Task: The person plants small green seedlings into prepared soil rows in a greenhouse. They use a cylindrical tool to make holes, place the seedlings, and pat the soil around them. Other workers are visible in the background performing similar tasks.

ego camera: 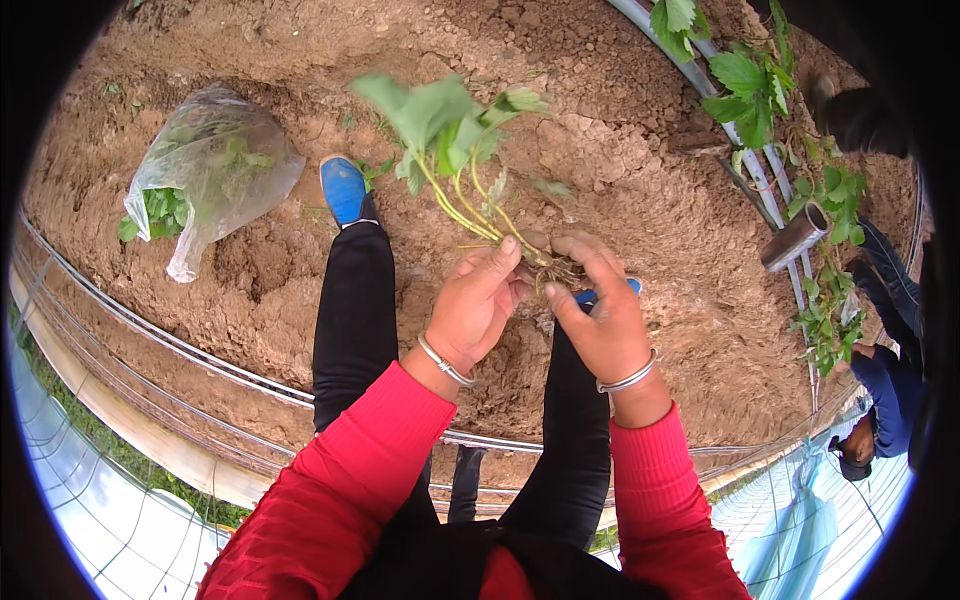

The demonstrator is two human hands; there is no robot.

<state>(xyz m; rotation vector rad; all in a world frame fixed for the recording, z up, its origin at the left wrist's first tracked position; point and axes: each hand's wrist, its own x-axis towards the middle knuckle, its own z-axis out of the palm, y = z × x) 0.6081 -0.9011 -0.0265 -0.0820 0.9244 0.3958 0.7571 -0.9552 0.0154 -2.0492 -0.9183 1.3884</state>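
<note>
A bare-rooted leafy seedling (457,142), which looks like a strawberry plant, is held up over the soil between my hands. My left hand (480,300) pinches the base of its pale green stems between thumb and fingers. At the thin brown roots (562,271), the thumb and fingers of my right hand (600,304) close around the root strands. The leaves point away from me and look blurred. Some of the crown is hidden behind my fingers.
A clear plastic bag (217,165) of leafy plants lies on the soil (480,210) at the left. Metal pipes (757,172), a hammer-like tool (795,236) and more plants (750,82) are on the right. Another person (892,397) bends at the far right.
</note>
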